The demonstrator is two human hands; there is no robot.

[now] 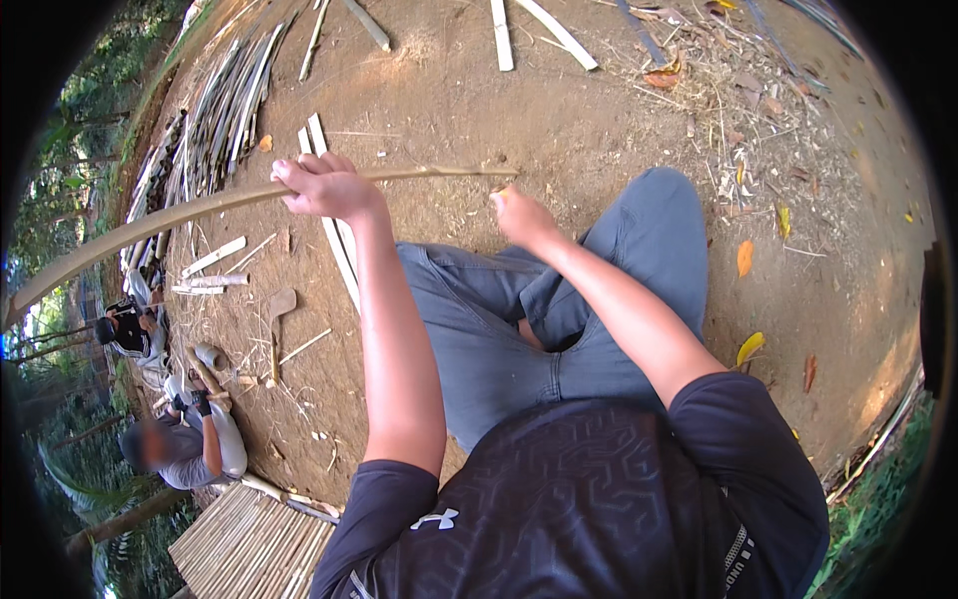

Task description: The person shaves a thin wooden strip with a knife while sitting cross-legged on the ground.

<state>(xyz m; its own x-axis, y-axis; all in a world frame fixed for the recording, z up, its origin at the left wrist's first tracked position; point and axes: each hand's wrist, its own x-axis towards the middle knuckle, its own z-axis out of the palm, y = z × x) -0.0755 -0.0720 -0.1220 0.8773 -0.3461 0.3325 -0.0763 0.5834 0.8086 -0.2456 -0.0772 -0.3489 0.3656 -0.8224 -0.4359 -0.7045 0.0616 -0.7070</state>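
My left hand is wrapped round a long, bent bamboo strip. One end of the strip reaches the far left edge, and its thin end lies just in front of my right hand. That right hand is closed, with a small orange-yellow bit showing at its fingers; what it grips is mostly hidden. A small gap separates the right fist from the strip's tip. Beneath my left forearm, pale split bamboo slats lie on the ground beside my crossed legs.
A heap of bamboo strips lies at the far left. Pale slats rest on the dirt ahead. A flat-bladed tool lies to the left. Two people sit further left, one near a bamboo mat. Shavings and leaves are scattered right.
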